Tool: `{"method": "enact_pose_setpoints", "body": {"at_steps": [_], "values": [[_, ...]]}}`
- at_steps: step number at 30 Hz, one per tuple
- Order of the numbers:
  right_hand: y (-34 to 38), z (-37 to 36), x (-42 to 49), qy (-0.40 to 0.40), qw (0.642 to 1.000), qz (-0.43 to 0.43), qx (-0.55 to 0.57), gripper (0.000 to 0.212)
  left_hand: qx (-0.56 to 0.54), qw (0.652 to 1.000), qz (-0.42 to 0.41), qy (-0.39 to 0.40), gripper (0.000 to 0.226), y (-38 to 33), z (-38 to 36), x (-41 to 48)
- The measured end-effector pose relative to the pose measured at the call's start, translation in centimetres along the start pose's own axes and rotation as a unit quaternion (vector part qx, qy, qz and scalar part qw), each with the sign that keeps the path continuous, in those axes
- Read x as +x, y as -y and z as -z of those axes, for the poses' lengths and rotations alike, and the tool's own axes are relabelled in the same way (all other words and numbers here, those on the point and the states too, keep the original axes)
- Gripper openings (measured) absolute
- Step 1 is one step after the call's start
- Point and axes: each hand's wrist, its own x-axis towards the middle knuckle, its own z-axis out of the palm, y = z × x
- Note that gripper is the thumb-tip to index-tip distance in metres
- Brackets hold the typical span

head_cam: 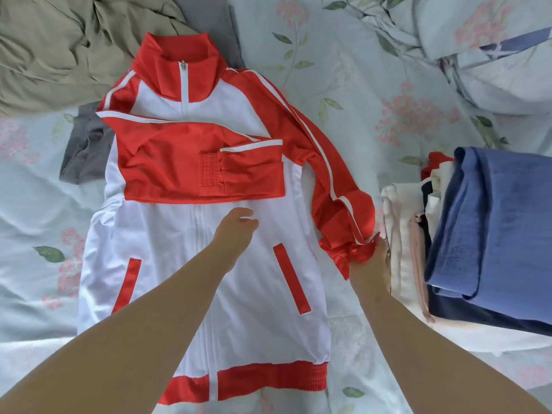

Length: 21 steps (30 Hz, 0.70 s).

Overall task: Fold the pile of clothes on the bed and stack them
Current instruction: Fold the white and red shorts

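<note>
Plainly, the coming move turns on the loose sleeve [325, 162]. Its long axis runs from the shoulder in the upper middle of the frame down to the right and ends at the cuff [355, 252]. The right hand [372, 270] has its fingers curled round that red cuff at the right centre, just beside the stack [493, 228].

The jacket [245, 288] lies flat and front up on the bed [343, 85], collar toward the top of the frame and hem toward the bottom. The other sleeve [185, 162] is folded across the chest, so the cuff's likely target lies up and to the left of the right hand's fingers.

The left hand [236, 234] sits over the white front just below the folded sleeve, fingers loosely curled and holding nothing. Whether it presses the cloth cannot be told. It is nearer the chest and could probably pin the body as the sleeve swings across. Unfolded clothes [53, 49] lie at the upper left.
</note>
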Motion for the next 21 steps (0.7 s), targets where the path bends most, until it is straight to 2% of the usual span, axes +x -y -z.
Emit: {"method": "enact_pose_setpoints", "body": {"at_steps": [3,5,8,10,11,17,21], "values": [[-0.2,-0.5,1.4,-0.016,0.997,-0.066,0.025,0.064,-0.014,1.000,0.004,0.020,0.023,-0.2,0.0,-0.7],[-0.5,-0.3,2.3,-0.047,0.986,-0.129,0.093,0.063,-0.028,0.999,0.004,0.023,0.020,-0.3,0.2,-1.1],[-0.7,0.1,2.4,-0.014,0.967,-0.189,0.172,0.042,-0.035,0.999,0.009,0.013,0.019,-0.5,0.3,-1.5],[-0.3,0.7,1.4,0.016,0.974,-0.148,0.171,0.018,-0.038,0.999,0.014,0.010,0.018,-0.7,0.1,-2.0],[0.2,1.2,0.8,0.012,0.978,-0.117,0.173,0.012,-0.039,0.999,0.017,0.011,0.017,-0.9,0.0,-2.4],[7.3,9.5,-4.2,-0.052,0.964,0.055,0.257,0.011,-0.090,0.996,0.012,0.022,0.016,-3.8,0.0,-6.1],[12.4,15.6,-5.1,-0.070,0.935,0.093,0.336,0.004,-0.104,0.994,-0.029,0.018,0.015,-7.4,0.3,-8.5]]}}
